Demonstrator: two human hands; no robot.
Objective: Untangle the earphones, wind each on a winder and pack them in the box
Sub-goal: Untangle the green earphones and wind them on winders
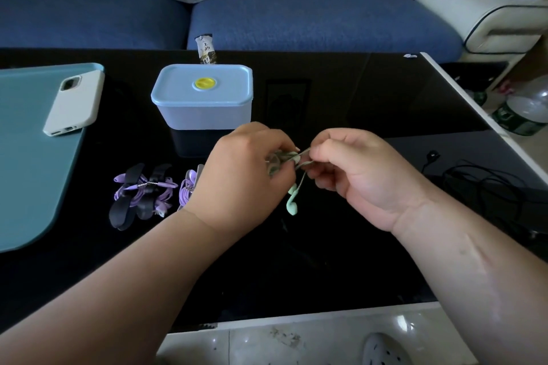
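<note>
Both hands are working at mid-frame, just in front of the box (204, 109), which is sitting with its lid on. The left hand (246, 175) is curling its fingers round a small bundle of the green earphones (281, 157); whether a winder is inside that grip, I cannot tell. The right hand (355, 175) is pinching the cord coming out of the bundle, thumb against forefinger. That short stretch of cord is running nearly level, left to right, between the two hands. The buds (292, 207) are dangling free below the gap, above the table (385, 92).

Left of centre, the purple earphones (139, 190) are lying on the table beside dark winders (118, 215), just left of the left wrist.

This looks like winding in progress. The loose end is lying on the right hand's side, so that hand is feeding while the left is holding. The box is sitting up and left of the bundle, nearer the left hand.
</note>
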